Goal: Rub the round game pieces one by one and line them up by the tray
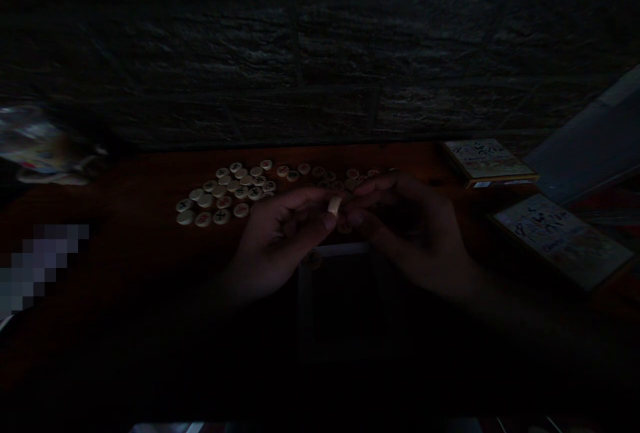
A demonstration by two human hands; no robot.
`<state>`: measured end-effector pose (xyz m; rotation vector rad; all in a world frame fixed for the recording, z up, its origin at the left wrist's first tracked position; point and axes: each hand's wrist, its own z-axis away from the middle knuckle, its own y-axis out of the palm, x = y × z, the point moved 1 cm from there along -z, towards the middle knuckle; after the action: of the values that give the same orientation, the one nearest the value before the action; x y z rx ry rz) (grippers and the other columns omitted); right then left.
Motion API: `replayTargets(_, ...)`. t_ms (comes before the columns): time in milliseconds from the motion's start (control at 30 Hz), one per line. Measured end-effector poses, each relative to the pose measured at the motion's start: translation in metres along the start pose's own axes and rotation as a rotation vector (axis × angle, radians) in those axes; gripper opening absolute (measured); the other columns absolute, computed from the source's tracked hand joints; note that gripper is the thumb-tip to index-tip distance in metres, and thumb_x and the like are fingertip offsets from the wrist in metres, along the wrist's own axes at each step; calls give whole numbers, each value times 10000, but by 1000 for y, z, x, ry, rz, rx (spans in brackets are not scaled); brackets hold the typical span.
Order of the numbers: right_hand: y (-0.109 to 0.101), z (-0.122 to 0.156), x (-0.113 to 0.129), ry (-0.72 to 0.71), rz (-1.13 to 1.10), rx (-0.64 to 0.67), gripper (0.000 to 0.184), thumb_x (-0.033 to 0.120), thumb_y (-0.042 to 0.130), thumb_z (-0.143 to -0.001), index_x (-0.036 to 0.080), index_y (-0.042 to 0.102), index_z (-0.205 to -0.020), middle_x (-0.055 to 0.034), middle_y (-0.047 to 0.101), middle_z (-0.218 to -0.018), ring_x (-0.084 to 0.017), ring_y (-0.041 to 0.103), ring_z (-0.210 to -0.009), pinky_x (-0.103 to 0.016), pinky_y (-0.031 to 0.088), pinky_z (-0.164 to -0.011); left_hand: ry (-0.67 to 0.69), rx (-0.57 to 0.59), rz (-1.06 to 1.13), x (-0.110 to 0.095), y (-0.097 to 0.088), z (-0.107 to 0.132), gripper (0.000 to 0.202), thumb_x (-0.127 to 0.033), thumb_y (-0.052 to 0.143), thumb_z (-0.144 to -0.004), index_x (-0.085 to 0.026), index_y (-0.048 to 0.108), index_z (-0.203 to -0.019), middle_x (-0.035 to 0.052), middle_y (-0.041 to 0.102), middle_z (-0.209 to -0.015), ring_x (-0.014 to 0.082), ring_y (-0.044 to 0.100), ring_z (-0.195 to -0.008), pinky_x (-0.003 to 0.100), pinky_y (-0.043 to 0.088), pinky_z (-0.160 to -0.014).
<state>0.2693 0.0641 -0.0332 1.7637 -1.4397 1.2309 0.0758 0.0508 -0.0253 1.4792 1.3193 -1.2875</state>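
Fingers point(327, 221) of left hand point(273, 240) and right hand point(415, 240) pinch disc point(335, 205) over dim red table point(130, 186).

This looks like a dim room in a home, set up for a board game rather than for work. A reddish wooden tabletop point(125, 253) stands against a rough stone-textured wall point(320, 40). Round game pieces point(225, 193) marked with characters (some dark, some red) lie scattered on it, with two printed boxes point(487, 161) at the right edge.
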Motion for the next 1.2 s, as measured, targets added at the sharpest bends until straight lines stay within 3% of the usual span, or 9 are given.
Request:
replayTargets(133, 0, -1, 2, 11, -18, 5, 282, 238, 850, -840, 211, 679, -1064, -26, 815, -951, -171, 793, -828, -254, 642, -695, 59, 32, -29, 1, -2, 0, 186, -244, 781, -880, -190, 750, -1056, 52, 811, -957, 188, 777, -875, 266, 629, -763)
replayTargets(500, 4, 1, 1, 66, -7, 11, 159, 257, 820, -861, 230, 788, -1014, -22, 827, -974, -147, 766, -713, -206, 565, -478, 136, -44, -221, 5, 0, 1, 186, -219, 815, -829, -185, 725, -988, 24, 782, -839, 153, 731, -711, 226, 560, -606)
replayTargets(733, 4, -4, 2, 220, -120, -9, 192, 300, 882, -789, 203, 820, -942, -9, 815, -825, -91, 658, -487, -173, 525, -388, 186, -51, -259, 6, 1, 4, 224, -256, 824, -846, -185, 776, -1054, 14, 782, -836, 135, 711, -702, 221, 550, -621)
replayTargets(967, 2, -6, 4, 287, -179, -6, 204, 303, 879, -790, 206, 839, -965, -9, 801, -799, -62, 589, -436, -167, 501, -384, 136, -52, -159, 2, 1, 2, 188, -212, 804, -870, -181, 790, -1054, 40, 829, -946, 167, 783, -830, 240, 620, -734)
replayTargets(1200, 2, -6, 5, 298, -245, 0, 153, 256, 864, -803, 222, 842, -951, 10, 783, -768, -46, 579, -451, -135, 475, -399, 122, -77, -136, 0, -1, 1, 125, -200, 769, -876, -187, 809, -994, 48, 835, -942, 178, 797, -820, 226, 633, -683)
